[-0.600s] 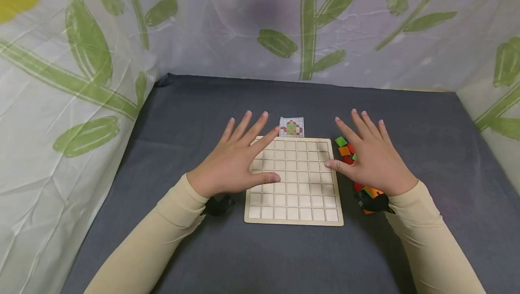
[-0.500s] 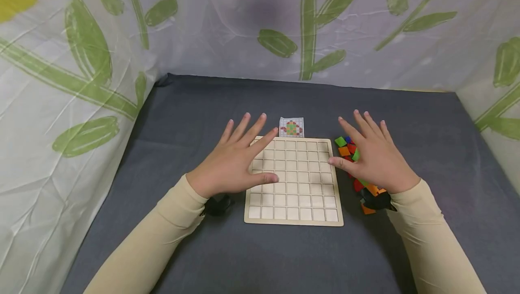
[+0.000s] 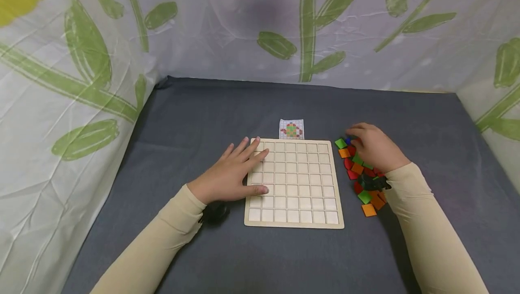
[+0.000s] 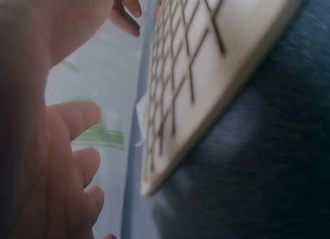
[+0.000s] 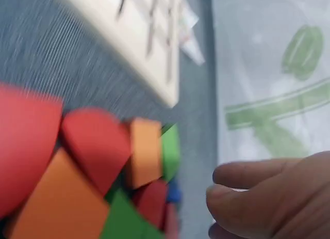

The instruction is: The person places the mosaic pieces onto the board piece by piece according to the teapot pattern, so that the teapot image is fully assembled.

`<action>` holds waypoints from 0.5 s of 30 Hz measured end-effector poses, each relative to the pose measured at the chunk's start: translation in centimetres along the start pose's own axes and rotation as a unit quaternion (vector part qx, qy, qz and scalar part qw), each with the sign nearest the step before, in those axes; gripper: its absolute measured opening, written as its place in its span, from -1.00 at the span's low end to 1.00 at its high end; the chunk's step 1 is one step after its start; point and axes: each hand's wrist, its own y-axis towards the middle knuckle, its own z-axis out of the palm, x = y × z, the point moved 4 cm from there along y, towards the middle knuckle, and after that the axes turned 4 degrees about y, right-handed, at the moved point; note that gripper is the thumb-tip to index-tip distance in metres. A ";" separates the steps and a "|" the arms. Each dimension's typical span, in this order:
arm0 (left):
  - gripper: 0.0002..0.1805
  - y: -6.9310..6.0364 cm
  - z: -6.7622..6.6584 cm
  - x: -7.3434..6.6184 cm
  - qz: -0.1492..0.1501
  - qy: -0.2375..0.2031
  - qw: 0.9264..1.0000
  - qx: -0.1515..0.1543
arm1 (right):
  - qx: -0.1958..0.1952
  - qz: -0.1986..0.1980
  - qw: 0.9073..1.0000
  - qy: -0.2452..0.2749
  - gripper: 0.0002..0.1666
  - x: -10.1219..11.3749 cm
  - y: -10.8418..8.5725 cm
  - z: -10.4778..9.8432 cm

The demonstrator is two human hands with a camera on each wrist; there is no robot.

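Pale wooden board [image 3: 302,167] of square compartments [image 3: 292,190], left hand [image 3: 227,175] loosely spread over its edge, right hand [image 3: 375,148] bent above red, orange, green tiles [image 3: 357,169], hold unclear

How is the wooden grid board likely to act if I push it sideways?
The grid board looks straight-edged and unbent, so it should stay stiff and shift as one piece. Lying flat and broad on the dark cloth, it seems unlikely to tip or roll. The cloth's ribbed texture may add some drag.
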 end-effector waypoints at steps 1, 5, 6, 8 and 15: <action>0.06 0.0 0.2 0.2 0.002 -0.004 1.000 0.003 | 0.003 0.002 1.000 0.000 -0.58 -0.3 0.2 0.2; 0.05 0.1 1.1 0.6 0.011 -0.025 1.000 0.014 | 0.008 0.004 1.000 -0.005 -0.61 -1.3 0.8 0.8; 0.04 0.1 1.3 0.7 0.014 -0.028 0.999 0.017 | 0.009 0.004 1.000 -0.006 -0.62 -1.5 0.9 1.0; 0.05 0.2 1.6 0.8 0.018 -0.035 0.999 0.021 | 0.008 0.002 1.000 -0.009 -0.65 -1.7 1.0 1.2; 0.26 0.4 2.4 1.3 -0.001 -0.061 0.997 0.055 | -0.001 -0.001 1.000 -0.011 -0.74 -1.9 1.3 1.2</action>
